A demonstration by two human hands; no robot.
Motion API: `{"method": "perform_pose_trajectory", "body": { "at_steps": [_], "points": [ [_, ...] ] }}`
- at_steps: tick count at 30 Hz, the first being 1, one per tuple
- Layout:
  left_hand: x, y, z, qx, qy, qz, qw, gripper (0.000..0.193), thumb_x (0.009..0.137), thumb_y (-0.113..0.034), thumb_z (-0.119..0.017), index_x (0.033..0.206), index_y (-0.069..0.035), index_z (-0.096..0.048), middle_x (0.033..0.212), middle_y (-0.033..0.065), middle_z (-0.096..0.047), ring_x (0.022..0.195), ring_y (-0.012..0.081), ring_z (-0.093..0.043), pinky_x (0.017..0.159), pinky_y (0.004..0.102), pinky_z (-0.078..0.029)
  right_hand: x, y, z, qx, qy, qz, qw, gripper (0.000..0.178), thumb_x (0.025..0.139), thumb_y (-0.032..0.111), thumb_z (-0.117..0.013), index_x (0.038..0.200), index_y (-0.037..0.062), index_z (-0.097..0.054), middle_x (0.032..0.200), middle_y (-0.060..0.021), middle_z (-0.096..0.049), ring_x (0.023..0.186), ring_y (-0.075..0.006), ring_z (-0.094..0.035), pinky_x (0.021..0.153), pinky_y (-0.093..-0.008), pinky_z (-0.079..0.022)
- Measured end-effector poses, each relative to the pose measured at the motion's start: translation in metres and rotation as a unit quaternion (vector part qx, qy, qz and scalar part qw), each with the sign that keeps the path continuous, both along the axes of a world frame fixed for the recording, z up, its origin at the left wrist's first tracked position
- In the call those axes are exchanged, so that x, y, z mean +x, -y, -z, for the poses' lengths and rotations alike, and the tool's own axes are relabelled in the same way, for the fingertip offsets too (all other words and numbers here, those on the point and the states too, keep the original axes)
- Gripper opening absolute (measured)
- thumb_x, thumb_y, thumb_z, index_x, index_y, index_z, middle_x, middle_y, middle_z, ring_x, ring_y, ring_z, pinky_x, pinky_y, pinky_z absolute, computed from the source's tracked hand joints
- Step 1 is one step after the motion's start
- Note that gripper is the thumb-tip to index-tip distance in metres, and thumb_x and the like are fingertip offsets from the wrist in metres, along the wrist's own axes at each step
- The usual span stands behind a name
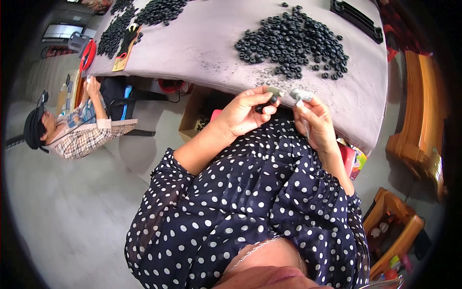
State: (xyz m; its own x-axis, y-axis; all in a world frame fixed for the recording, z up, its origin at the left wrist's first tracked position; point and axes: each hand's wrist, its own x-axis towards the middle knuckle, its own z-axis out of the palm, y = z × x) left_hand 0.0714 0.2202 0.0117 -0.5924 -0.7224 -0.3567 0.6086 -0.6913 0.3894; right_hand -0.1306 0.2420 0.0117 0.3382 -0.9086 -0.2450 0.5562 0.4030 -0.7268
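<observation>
We note the left hand (pixel 245 111) grasping small black pieces (pixel 273 99), bunched at its fingertips just beyond the near table edge (pixel 226 86). The right hand (pixel 315 120) stands just beside it, apart, fingers curled inward with a silver-grey covering (pixel 302 94) at the tips. Key relation, in our judgement: the held pieces lie leftward of the right fingertips across a narrow gap; the left hand is nearer, already in contact. The pieces look roundish, so we read no long axis; the covering's runs roughly sideways. A loose heap of black rings (pixel 288 41) lies ahead of both hands. Unclear: a green-grey item (pixel 274 90) at the left fingertips, perhaps a finger guard; whether the right grips a slim tool, we cannot tell. The left fingers partly hide the pieces.
</observation>
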Motion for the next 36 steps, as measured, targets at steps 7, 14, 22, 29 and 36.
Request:
{"method": "perform_pose_trajectory", "body": {
  "at_steps": [7, 14, 22, 29, 36],
  "points": [
    [0.114, -0.004, 0.023, 0.020, -0.001, -0.119, 0.993, 0.025, 0.087, -0.016, -0.055, 0.105, 0.003, -0.055, 0.094, 0.0124, -0.058, 0.074, 0.0146, -0.054, 0.058, 0.0212, -0.053, -0.001, 0.000, 0.003, -0.012, -0.022, 0.014, 1.000, 0.032, 0.084, 0.009, -0.058, 0.114, -0.0004, -0.052, 0.070, -0.0008, -0.052, 0.046, -0.0050, -0.038, 0.040, -0.0163, -0.029],
    [0.200, -0.003, 0.164, 0.164, 0.214, -0.334, 0.903, 0.036, 0.089, -0.024, -0.053, 0.116, 0.000, -0.049, 0.105, 0.0210, -0.055, 0.095, 0.0313, -0.056, 0.083, 0.0452, -0.050, 0.004, 0.000, 0.002, 0.003, -0.029, 0.022, 0.999, 0.032, 0.084, 0.010, -0.058, 0.114, -0.0001, -0.052, 0.069, -0.0012, -0.052, 0.046, -0.0050, -0.039, 0.040, -0.0163, -0.029],
    [0.177, 0.017, 0.094, -0.213, 0.548, -0.525, 0.615, 0.033, 0.090, -0.017, -0.054, 0.116, 0.001, -0.049, 0.113, 0.0089, -0.054, 0.105, 0.0157, -0.049, 0.090, 0.0280, -0.040, 0.002, 0.003, 0.003, -0.002, -0.039, 0.013, 0.999, 0.030, 0.085, 0.008, -0.056, 0.113, -0.0008, -0.053, 0.072, -0.0018, -0.053, 0.049, -0.0053, -0.041, 0.041, -0.0165, -0.031],
    [0.065, 0.047, 0.007, -0.446, 0.566, -0.217, 0.659, 0.013, 0.085, -0.006, -0.058, 0.096, -0.002, -0.062, 0.090, 0.0046, -0.064, 0.076, 0.0093, -0.059, 0.065, 0.0233, -0.048, 0.001, 0.001, 0.001, -0.011, -0.040, 0.019, 0.999, 0.031, 0.084, 0.008, -0.057, 0.113, -0.0007, -0.053, 0.070, -0.0010, -0.052, 0.049, -0.0056, -0.041, 0.041, -0.0164, -0.031],
    [0.051, 0.092, 0.029, -0.498, 0.618, -0.183, 0.581, 0.014, 0.077, -0.007, -0.063, 0.091, -0.003, -0.062, 0.081, 0.0112, -0.062, 0.069, 0.0215, -0.060, 0.064, 0.0284, -0.048, 0.001, 0.000, 0.002, -0.018, -0.040, 0.014, 0.999, 0.029, 0.084, 0.009, -0.057, 0.112, -0.0002, -0.053, 0.073, -0.0012, -0.054, 0.050, -0.0049, -0.041, 0.042, -0.0167, -0.032]
  ]
}}
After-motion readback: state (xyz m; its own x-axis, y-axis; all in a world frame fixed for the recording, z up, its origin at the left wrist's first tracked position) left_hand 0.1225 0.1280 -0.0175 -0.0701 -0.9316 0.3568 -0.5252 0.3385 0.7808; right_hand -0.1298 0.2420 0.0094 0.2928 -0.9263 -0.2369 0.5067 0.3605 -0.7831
